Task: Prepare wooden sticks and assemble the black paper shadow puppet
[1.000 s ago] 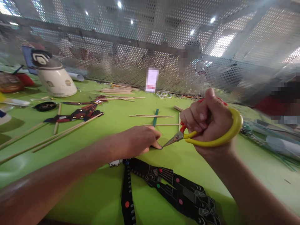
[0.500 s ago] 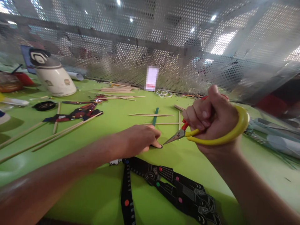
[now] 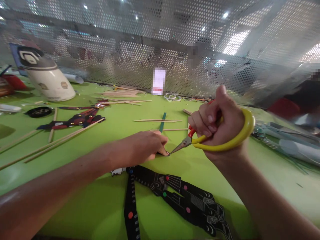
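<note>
Rests left hand (image 3: 147, 145) on table (image 3: 95, 206), fingers bunched; cannot tell if pinching. Grips scissors (image 3: 185, 142) in curled right hand (image 3: 221, 128), beyond black jointed figure (image 3: 147, 176). Apparently lining up tips; needs fingertip clear.

And here are the scissors (image 3: 185, 142), yellow-looped with red at the pivot end of the handle, metal blades together, slanting down to their tips; right at those tips, a small dark bit (image 3: 169, 154), mostly hidden, sits low over the green table (image 3: 105, 196).

One pair of scissors (image 3: 185, 142), two figures (image 3: 197, 201) (image 3: 79, 119)
</note>
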Motion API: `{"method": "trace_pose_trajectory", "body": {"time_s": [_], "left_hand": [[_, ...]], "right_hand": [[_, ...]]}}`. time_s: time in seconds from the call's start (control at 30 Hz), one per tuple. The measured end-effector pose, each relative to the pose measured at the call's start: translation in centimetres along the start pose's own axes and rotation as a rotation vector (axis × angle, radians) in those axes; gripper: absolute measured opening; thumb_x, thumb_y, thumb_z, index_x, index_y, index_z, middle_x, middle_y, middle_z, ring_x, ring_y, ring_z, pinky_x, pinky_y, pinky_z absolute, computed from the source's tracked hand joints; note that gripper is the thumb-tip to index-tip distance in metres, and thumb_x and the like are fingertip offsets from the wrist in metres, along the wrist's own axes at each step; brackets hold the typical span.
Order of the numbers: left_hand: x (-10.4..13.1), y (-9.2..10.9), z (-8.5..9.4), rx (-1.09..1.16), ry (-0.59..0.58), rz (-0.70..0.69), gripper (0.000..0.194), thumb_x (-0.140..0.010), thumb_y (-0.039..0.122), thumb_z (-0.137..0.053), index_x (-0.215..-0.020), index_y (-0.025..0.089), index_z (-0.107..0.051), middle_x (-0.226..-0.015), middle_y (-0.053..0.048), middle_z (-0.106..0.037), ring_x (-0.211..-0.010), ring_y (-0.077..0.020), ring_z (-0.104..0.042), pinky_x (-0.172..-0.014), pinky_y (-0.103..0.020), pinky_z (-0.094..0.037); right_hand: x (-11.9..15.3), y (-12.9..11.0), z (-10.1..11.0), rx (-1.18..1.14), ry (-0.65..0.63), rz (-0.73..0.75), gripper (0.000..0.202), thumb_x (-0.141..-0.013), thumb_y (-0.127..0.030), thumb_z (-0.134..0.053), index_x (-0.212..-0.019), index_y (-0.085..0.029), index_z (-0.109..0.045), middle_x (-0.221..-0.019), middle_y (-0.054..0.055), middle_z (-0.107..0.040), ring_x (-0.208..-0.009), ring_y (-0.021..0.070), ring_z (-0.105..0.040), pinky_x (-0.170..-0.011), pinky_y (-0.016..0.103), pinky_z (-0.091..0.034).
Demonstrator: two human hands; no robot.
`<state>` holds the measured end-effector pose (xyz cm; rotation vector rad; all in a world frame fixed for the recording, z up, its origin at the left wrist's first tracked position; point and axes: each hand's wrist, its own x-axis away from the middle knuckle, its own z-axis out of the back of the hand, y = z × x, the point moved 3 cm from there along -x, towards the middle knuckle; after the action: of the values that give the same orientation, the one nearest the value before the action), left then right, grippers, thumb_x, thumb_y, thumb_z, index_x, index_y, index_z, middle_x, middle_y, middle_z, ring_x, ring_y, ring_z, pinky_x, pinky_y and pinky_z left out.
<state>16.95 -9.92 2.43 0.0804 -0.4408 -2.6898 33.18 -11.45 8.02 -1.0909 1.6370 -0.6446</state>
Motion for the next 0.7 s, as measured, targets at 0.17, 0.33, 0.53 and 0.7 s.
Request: {"method": "trace_pose_trajectory", "body": {"time_s": [0.17,0.33,0.53,0.7], "left_hand": [[-0.04,-0.34,-0.33,-0.022,0.007,-0.030,0.033,-0.085,0.004,-0.063,-0.108,0.025,-0.074,-0.090,-0.003,-0.059,-0.093,-0.0183,-0.054,-0.080,-0.025,-0.040],[-0.02,-0.33,-0.30,-0.003,0.015,-0.018,0.033,-0.085,0.004,-0.064,-0.109,0.024,-0.074,-0.090,-0.003,-0.060,-0.095,-0.0188,-0.054,-0.081,-0.025,-0.040],[-0.11,-0.24,-0.33,0.003,0.008,-0.003,0.031,-0.085,0.004,-0.063,-0.108,0.023,-0.074,-0.090,-0.003,-0.059,-0.095,-0.0188,-0.054,-0.080,-0.026,-0.040],[-0.09,-0.23,-0.25,0.004,0.006,0.005,0.033,-0.084,0.003,-0.064,-0.108,0.024,-0.074,-0.090,-0.003,-0.059,-0.094,-0.0184,-0.055,-0.079,-0.025,-0.040]], "right_hand": [[-0.01,0.00,0.07,0.030,0.013,0.011,0.062,-0.087,-0.055,-0.065,-0.044,-0.021,-0.036,-0.038,-0.006,-0.028,-0.032,0.0064,-0.026,-0.039,0.031,-0.015],[-0.21,0.07,0.15,0.029,0.022,0.005,0.062,-0.088,-0.056,-0.064,-0.043,-0.021,-0.037,-0.038,-0.006,-0.028,-0.031,0.0063,-0.026,-0.039,0.031,-0.015],[-0.15,0.01,0.04,-0.006,0.056,-0.010,0.063,-0.086,-0.051,-0.068,-0.043,-0.020,-0.035,-0.038,-0.006,-0.029,-0.031,0.0052,-0.025,-0.039,0.030,-0.015],[-0.03,-0.02,-0.16,-0.012,0.073,-0.011,0.062,-0.086,-0.049,-0.068,-0.043,-0.020,-0.035,-0.038,-0.006,-0.028,-0.031,0.0053,-0.024,-0.039,0.030,-0.014]]}}
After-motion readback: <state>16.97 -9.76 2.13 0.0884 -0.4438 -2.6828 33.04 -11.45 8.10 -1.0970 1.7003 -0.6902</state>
